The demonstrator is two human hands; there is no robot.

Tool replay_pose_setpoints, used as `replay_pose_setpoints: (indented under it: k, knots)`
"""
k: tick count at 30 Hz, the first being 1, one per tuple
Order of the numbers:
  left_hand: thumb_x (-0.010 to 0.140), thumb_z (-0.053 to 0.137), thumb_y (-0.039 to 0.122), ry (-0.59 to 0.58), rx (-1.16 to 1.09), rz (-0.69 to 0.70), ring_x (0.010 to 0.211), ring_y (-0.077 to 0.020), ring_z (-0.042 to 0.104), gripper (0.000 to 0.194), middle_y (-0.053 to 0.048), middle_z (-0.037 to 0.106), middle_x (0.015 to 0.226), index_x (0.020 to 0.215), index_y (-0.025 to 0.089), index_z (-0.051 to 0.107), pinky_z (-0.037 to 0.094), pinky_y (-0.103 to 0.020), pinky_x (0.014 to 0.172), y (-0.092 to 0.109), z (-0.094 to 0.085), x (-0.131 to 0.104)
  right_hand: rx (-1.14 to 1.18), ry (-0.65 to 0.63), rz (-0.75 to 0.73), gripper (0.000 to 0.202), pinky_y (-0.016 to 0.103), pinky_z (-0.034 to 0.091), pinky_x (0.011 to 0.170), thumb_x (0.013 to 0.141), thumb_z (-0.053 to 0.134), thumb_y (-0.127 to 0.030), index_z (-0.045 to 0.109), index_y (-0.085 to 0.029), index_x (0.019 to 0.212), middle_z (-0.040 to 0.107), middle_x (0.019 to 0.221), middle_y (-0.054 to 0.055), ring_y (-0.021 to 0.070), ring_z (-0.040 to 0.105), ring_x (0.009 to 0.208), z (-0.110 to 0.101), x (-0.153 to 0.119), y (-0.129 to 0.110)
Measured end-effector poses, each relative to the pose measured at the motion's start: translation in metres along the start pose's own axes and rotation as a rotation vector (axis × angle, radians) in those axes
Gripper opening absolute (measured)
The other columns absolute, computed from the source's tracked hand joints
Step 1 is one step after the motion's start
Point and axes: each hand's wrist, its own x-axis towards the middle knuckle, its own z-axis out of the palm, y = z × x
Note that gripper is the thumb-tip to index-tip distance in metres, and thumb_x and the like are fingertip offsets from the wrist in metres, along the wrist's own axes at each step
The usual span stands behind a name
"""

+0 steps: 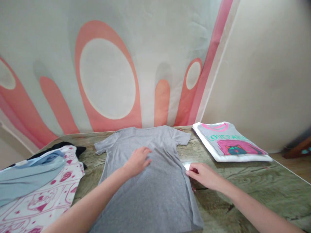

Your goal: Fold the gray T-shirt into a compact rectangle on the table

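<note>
A grey short-sleeved T-shirt [150, 194] lies spread on the table, its neck at the far edge and its hem toward me. My left hand [138, 161] rests on the upper middle of the shirt with its fingers apart. At the shirt's right side edge, below the right sleeve, my right hand [198, 173] has thumb and fingers pinched together on the fabric. Some creases run across the shirt from the chest toward that pinched edge.
To the right sits a stack of folded shirts [238, 145], a grey one with pink collar and cat print on top of white. Several loose garments [41, 184] lie at the left. Behind the wood-patterned table [243, 181] hangs a printed backdrop [145, 64].
</note>
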Motion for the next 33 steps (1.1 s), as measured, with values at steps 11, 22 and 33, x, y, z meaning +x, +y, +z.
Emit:
replay_pose_setpoints:
  k: [11, 22, 33]
  knots:
    - [0.085, 0.053, 0.031, -0.08, -0.48, 0.235, 0.1, -0.017, 0.047, 0.012, -0.005, 0.052, 0.104, 0.086, 0.019, 0.056, 0.036, -0.03, 0.092, 0.065, 0.021, -0.032, 0.071, 0.083, -0.009, 0.032, 0.024, 0.033, 0.056, 0.082, 0.044, -0.045, 0.059, -0.02, 0.07, 0.062, 0.064, -0.001, 0.0138, 0.053, 0.059, 0.005, 0.001, -0.003]
    - [0.083, 0.056, 0.035, -0.121, -0.572, 0.258, 0.1, -0.0174, 0.05, 0.016, -0.005, 0.056, 0.104, 0.08, 0.019, 0.059, 0.036, -0.03, 0.092, 0.06, 0.017, -0.029, 0.059, 0.094, 0.003, 0.022, 0.023, 0.028, 0.05, 0.076, 0.054, -0.04, 0.057, -0.021, 0.064, 0.061, 0.058, -0.003, 0.0108, 0.05, 0.051, 0.014, -0.007, -0.013]
    - [0.082, 0.057, 0.031, -0.115, -0.599, 0.288, 0.097, -0.0156, 0.052, 0.014, -0.004, 0.057, 0.104, 0.08, 0.018, 0.058, 0.036, -0.028, 0.089, 0.057, 0.017, -0.029, 0.091, 0.069, -0.014, 0.024, 0.022, 0.029, 0.049, 0.078, 0.053, -0.041, 0.057, -0.02, 0.066, 0.06, 0.057, -0.002, 0.0111, 0.05, 0.052, 0.012, -0.007, -0.01]
